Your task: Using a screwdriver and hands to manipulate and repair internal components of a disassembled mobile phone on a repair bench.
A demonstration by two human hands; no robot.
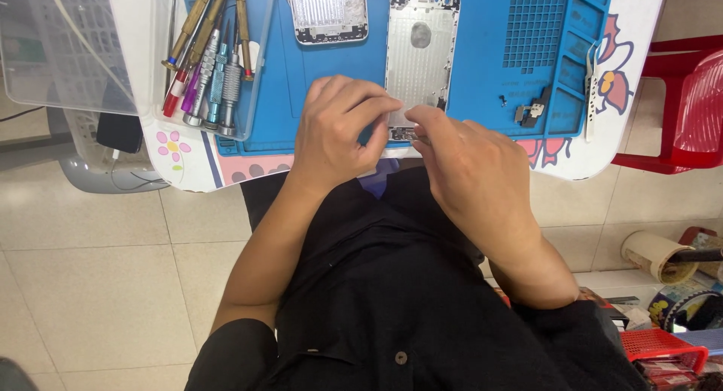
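Observation:
A silver phone rear housing lies inside-up on a blue work mat. My left hand pinches the housing's near edge with thumb and forefinger. My right hand meets it there, fingertips closed on a small part at that bottom edge; the part itself is mostly hidden by my fingers. A second phone piece with a metal plate lies on the mat to the left of the housing.
Several precision screwdrivers lie in a clear tray at the mat's left. Small black parts and a white tool rest at the mat's right. A red plastic chair stands right; a red basket sits on the tiled floor.

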